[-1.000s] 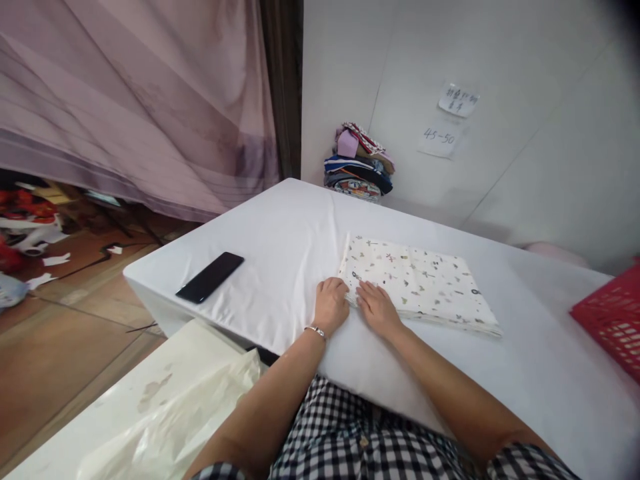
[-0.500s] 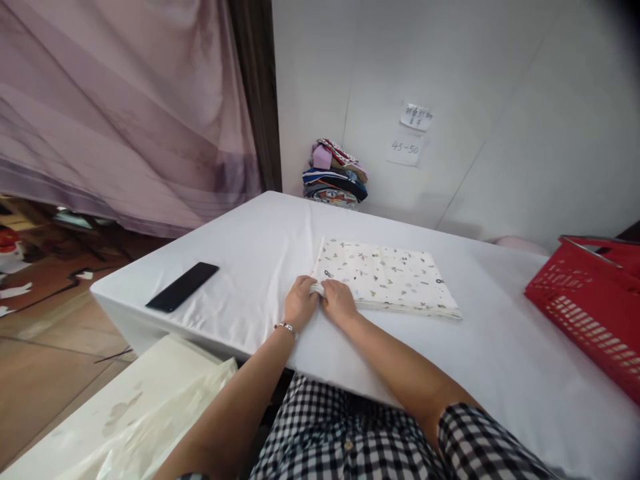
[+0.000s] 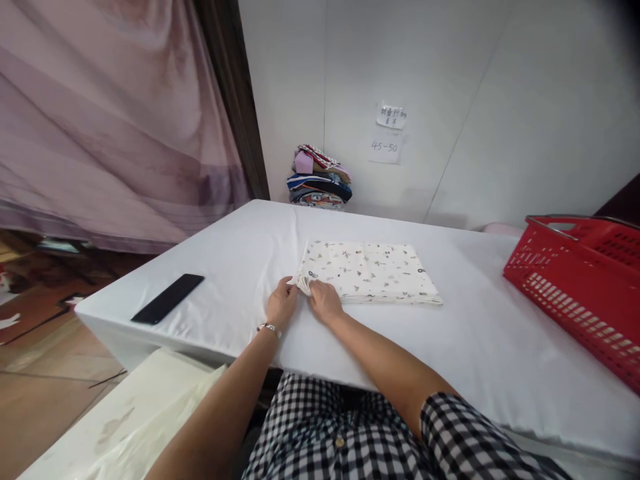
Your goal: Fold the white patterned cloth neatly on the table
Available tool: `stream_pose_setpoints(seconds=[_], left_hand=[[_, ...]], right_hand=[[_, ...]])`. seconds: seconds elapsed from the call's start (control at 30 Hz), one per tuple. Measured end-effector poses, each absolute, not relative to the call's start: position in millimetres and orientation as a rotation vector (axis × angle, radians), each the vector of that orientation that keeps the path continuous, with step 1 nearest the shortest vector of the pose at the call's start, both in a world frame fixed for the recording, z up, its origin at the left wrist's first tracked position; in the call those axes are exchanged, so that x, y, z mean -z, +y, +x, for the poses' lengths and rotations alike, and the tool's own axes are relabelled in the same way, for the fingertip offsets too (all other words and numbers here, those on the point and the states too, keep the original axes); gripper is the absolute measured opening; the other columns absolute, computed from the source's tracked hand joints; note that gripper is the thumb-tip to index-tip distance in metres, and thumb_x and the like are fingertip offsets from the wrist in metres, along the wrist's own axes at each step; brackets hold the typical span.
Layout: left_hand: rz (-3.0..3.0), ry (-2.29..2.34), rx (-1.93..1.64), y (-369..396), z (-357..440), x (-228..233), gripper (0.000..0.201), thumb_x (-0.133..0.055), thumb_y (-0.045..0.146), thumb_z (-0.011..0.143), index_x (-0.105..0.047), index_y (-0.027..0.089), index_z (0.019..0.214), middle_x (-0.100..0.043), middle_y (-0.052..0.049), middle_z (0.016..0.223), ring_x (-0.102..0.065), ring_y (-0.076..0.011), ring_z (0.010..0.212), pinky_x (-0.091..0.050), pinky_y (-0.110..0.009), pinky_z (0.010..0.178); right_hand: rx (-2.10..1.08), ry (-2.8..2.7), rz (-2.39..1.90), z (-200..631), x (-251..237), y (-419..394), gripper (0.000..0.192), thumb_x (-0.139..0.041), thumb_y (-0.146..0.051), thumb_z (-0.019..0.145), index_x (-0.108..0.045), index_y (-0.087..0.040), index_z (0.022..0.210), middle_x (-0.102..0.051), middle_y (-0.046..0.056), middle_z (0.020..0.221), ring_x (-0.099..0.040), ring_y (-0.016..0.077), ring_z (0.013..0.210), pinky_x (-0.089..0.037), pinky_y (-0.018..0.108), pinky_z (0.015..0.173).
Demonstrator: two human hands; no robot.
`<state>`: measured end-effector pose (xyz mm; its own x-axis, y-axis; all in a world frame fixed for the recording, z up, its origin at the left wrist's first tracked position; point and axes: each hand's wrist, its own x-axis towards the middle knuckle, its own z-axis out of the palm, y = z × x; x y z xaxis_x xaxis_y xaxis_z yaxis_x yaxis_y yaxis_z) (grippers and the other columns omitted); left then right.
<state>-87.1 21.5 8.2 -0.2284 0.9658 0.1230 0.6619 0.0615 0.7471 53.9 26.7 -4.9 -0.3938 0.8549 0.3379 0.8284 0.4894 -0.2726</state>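
Note:
A folded white cloth (image 3: 373, 270) with a small scattered print lies flat in several layers on the white-covered table (image 3: 400, 353). Its near left corner is bunched up between my two hands. My left hand (image 3: 283, 301), with a bracelet at the wrist, pinches the tip of that corner. On the other side of the bunched folds, my right hand (image 3: 325, 300) grips the cloth's near edge, its fingertips partly hidden by the fabric.
A black phone-like slab (image 3: 169, 298) lies at the table's left. On the right stands a red plastic basket (image 3: 575, 280) with a metal handle. Folded fabrics (image 3: 320, 180) are piled beyond the far edge, by the wall. A pale plastic-covered surface (image 3: 130, 413) sits lower left.
The view has turned slightly right, so everything sits further left. My left hand has drawn a little away from my right, and more of the ruffled cloth corner shows between them.

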Motion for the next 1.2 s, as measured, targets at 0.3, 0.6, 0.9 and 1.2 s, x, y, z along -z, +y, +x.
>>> stream_pose_setpoints(seconds=[0.3, 0.6, 0.9, 1.2], left_hand=[[1.420, 1.939, -0.930, 54, -81, -17, 0.053, -0.050, 0.049, 0.077, -0.048, 0.020, 0.122, -0.067, -0.007, 0.101, -0.061, -0.0230, 0.095, -0.044, -0.034, 0.082], [1.434, 1.787, -1.049, 56, -92, 4, 0.042, -0.058, 0.033, 0.073, -0.054, 0.022, 0.113, -0.066, -0.002, 0.098, -0.062, -0.0157, 0.084, -0.045, -0.027, 0.075], [1.431, 1.742, -1.107, 54, -94, 10, 0.035, -0.058, 0.031, 0.073, -0.058, 0.023, 0.107, -0.066, -0.002, 0.098, -0.062, -0.0138, 0.083, -0.046, -0.025, 0.075], [1.464, 1.765, -1.085, 52, -94, 7, 0.034, -0.057, 0.031, 0.075, -0.057, 0.022, 0.108, -0.066, -0.003, 0.101, -0.062, -0.0147, 0.088, -0.046, -0.027, 0.080]], right_hand=[[-0.031, -2.320, -1.322, 55, 11, 24, 0.035, -0.044, -0.013, 0.081, -0.052, -0.018, 0.115, -0.054, 0.009, 0.121, -0.042, 0.0223, 0.116, -0.033, 0.037, 0.094], [-0.028, -2.358, -1.292, 74, 14, 13, 0.037, -0.044, -0.023, 0.086, -0.049, -0.019, 0.122, -0.047, 0.009, 0.133, -0.036, 0.0227, 0.125, -0.028, 0.041, 0.100], [0.031, -2.341, -1.428, 138, 14, -12, 0.040, -0.040, -0.029, 0.089, -0.047, -0.020, 0.127, -0.049, 0.007, 0.133, -0.038, 0.0222, 0.125, -0.025, 0.041, 0.102], [0.056, -2.292, -1.482, 159, 17, -19, 0.039, -0.041, -0.028, 0.088, -0.048, -0.020, 0.125, -0.051, 0.008, 0.130, -0.040, 0.0227, 0.123, -0.028, 0.042, 0.101]])
